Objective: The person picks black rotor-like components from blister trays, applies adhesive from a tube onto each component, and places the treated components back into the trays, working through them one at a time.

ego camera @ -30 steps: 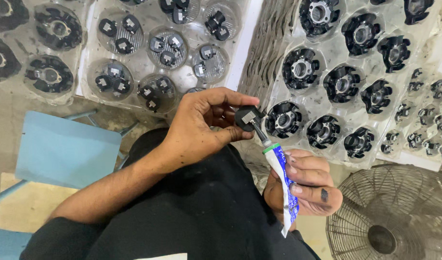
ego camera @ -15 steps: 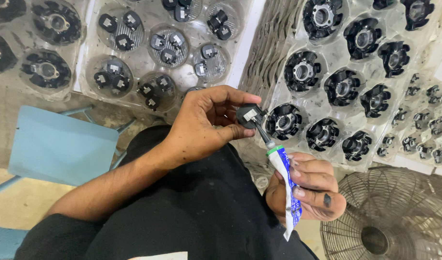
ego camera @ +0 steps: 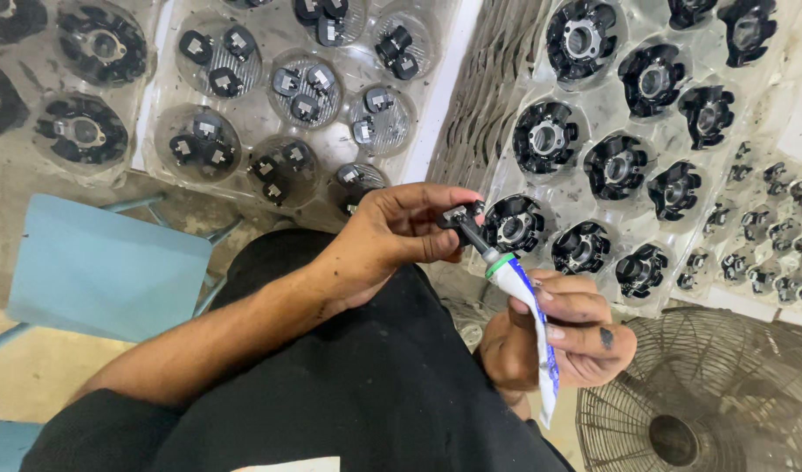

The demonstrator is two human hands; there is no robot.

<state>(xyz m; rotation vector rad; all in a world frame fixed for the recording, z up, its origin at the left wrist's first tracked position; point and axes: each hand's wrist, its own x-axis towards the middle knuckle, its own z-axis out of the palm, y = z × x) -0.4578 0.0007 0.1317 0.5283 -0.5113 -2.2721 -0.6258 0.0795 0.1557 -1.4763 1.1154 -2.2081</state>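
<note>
Closely, hands (ego camera: 401, 240) crowded, tube (ego camera: 528, 323) touching part (ego camera: 459, 218)

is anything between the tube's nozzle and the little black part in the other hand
Nothing visible. The tube, held in the right hand, points its nozzle straight at the small black part pinched in the left hand; the tip meets it with no gap showing.

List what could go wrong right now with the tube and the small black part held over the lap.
1. The tube in the right hand has its nozzle on the small black part; too hard a squeeze may smear paste onto the left hand.
2. The part is pinched only at the fingertips, so it might slip onto the black trousers.
3. Drips could land on the fan grille below.
</note>
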